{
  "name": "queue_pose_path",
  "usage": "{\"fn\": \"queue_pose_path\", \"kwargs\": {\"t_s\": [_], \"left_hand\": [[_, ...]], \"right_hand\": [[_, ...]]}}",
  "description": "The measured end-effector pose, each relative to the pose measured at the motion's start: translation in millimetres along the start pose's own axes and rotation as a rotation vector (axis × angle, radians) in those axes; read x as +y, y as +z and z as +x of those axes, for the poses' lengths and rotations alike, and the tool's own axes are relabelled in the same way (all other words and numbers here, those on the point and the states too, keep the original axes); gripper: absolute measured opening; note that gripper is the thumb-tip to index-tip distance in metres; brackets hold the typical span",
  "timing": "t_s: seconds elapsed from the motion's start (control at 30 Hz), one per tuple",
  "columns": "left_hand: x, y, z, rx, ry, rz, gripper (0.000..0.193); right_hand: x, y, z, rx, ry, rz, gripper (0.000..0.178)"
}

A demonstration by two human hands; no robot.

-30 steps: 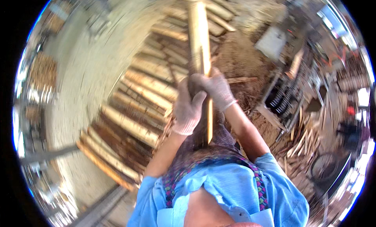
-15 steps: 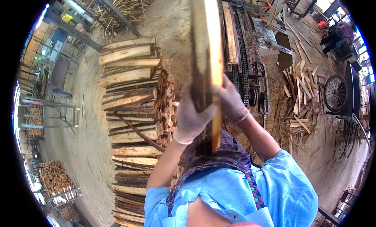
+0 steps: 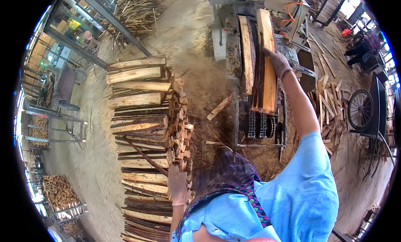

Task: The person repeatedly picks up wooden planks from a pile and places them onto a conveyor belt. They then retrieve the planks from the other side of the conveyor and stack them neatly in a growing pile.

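Observation:
A long split timber piece (image 3: 266, 70), with a pale cut face and dark bark along one side, lies on the chain conveyor (image 3: 258, 127). My right hand (image 3: 277, 63), in a greyish knit glove, grips its right edge, with fingers over the top face. Beside it to the left lies another bark-edged piece (image 3: 246, 54) on the same conveyor. Down at the lower left, my gloved left hand (image 3: 178, 185) rests against the near side of a tall stack of split wood (image 3: 140, 162). Its fingers look stretched out along the piece ends, and it holds nothing that shows.
A loose offcut (image 3: 219, 107) lies on the floor between stack and conveyor. Right of the machine are scattered slats (image 3: 328, 95) and a cart with a spoked wheel (image 3: 359, 99). Another person (image 3: 367, 43) is at the far right. A metal post (image 3: 117, 22) slants at upper left.
Both hands held the timber piece up in front of me; now it lies on the conveyor to the right under my right hand. My left hand has let go and moved down to the stack.

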State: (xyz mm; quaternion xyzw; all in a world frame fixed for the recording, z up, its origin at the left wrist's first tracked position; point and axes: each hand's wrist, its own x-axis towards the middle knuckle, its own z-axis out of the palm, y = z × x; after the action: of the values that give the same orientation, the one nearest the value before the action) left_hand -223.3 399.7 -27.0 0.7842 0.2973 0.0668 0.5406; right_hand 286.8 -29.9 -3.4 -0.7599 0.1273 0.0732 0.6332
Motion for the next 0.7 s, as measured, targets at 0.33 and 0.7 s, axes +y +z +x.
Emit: {"fn": "queue_pose_path", "kwargs": {"t_s": [0.33,0.7], "left_hand": [[-18,-24,-68,0.324,-0.673,-0.358,0.050],[7,-12,-61,0.273,-0.778,-0.275,0.052]], "right_hand": [[14,51,150,-0.049,0.009,-0.586,0.076],[-9,68,106,-0.003,-0.092,-0.678,0.066]]}}
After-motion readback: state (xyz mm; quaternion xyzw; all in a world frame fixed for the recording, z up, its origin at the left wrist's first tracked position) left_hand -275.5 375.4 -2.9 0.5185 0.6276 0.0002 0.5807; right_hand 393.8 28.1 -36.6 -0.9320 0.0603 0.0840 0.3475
